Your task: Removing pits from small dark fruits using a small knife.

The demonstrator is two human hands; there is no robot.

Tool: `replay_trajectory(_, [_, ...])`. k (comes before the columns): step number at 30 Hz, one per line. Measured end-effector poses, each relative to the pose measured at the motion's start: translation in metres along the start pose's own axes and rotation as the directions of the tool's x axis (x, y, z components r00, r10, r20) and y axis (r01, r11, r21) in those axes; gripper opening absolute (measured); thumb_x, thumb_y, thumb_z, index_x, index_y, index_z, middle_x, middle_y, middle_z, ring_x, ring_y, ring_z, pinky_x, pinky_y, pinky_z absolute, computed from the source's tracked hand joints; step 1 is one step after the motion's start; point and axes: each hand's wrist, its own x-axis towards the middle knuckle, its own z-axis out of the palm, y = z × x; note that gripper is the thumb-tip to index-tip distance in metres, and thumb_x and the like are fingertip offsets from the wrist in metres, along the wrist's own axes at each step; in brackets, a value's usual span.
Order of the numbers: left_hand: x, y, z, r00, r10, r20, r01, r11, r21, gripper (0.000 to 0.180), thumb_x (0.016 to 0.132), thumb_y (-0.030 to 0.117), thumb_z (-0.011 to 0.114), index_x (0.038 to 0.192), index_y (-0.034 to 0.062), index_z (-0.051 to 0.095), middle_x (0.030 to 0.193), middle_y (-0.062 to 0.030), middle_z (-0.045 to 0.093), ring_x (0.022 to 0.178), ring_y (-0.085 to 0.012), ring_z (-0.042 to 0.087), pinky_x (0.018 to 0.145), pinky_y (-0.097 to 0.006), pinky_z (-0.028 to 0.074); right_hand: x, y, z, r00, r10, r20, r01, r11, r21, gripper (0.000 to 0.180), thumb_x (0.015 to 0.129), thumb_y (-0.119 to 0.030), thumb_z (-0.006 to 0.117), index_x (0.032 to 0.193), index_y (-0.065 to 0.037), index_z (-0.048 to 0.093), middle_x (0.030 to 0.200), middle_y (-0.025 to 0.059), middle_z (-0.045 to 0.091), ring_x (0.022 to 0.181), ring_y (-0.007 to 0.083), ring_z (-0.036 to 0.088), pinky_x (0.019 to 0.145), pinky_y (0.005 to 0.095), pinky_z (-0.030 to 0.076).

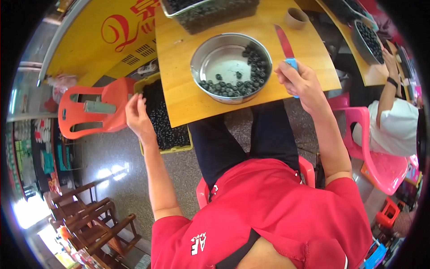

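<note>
My right hand (301,83) is closed round the blue handle of a knife (284,41) over the table's right side. Its blade looks red and points up and away from me. Left of the knife stands a round metal basin (195,71). Small dark round pieces (257,71), like nuts or fruits, lie along its right and near sides. My left hand (139,117) is off the table's left edge, above the rim of a yellow crate (186,149) full of similar dark pieces. Its fingers are bent, with a gap at the tips; I see nothing between them.
A clear tub (219,15) of dark pieces and a brown cup (296,19) stand at the table's (179,89) far side. An orange chair (96,107) is at left, wooden chairs (92,219) lower left. At right, another person's hand (390,62) is by a filled bowl (368,40).
</note>
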Motion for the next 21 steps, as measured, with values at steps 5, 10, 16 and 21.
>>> replay_trajectory(5, [0.006,0.112,0.084,0.666,0.248,0.704,-0.367,0.930,0.019,0.013,0.088,0.004,0.060,0.101,-0.0005,0.063,0.096,-0.0100,0.065,0.086,-0.0179,0.063,0.077,-0.029,0.050,-0.003,-0.001,0.005,0.997,-0.043,0.057,0.043,0.999,-0.010,0.023,0.095,-0.025,0.057,0.094,-0.002,0.061,0.072,-0.0029,0.055,0.051,0.0002,0.039,0.045,0.0162,0.029])
replay_trajectory(10, [0.007,0.099,0.160,0.272,0.201,0.941,-0.574,0.819,-0.009,0.017,0.083,0.004,0.060,0.099,0.0039,0.063,0.093,-0.0137,0.062,0.088,-0.0318,0.062,0.078,-0.038,0.050,-0.010,0.001,0.006,0.995,-0.059,0.083,0.060,0.998,-0.019,0.023,0.096,-0.026,0.057,0.095,-0.003,0.061,0.072,-0.0028,0.055,0.052,0.0006,0.039,0.046,0.0162,0.028])
replay_trajectory(16, [0.006,0.082,0.186,0.046,0.124,0.991,-0.799,0.600,-0.038,0.017,0.079,0.006,0.061,0.095,0.0040,0.060,0.097,-0.0133,0.056,0.097,-0.0348,0.057,0.080,-0.042,0.046,-0.015,0.005,-0.001,0.993,-0.108,0.053,0.110,0.993,-0.043,0.024,0.095,-0.027,0.058,0.094,-0.004,0.062,0.072,-0.0029,0.055,0.054,0.0009,0.039,0.047,0.0166,0.029])
replay_trajectory(21, [0.005,0.091,0.178,0.274,0.135,0.952,-0.574,0.817,0.049,0.017,0.080,0.007,0.066,0.095,0.0030,0.059,0.090,-0.0115,0.060,0.083,-0.0261,0.061,0.072,-0.036,0.048,-0.005,0.005,0.006,0.989,-0.099,0.108,0.100,0.995,-0.007,0.024,0.095,-0.027,0.058,0.094,-0.004,0.063,0.074,-0.0021,0.057,0.059,0.0022,0.044,0.053,0.0178,0.035])
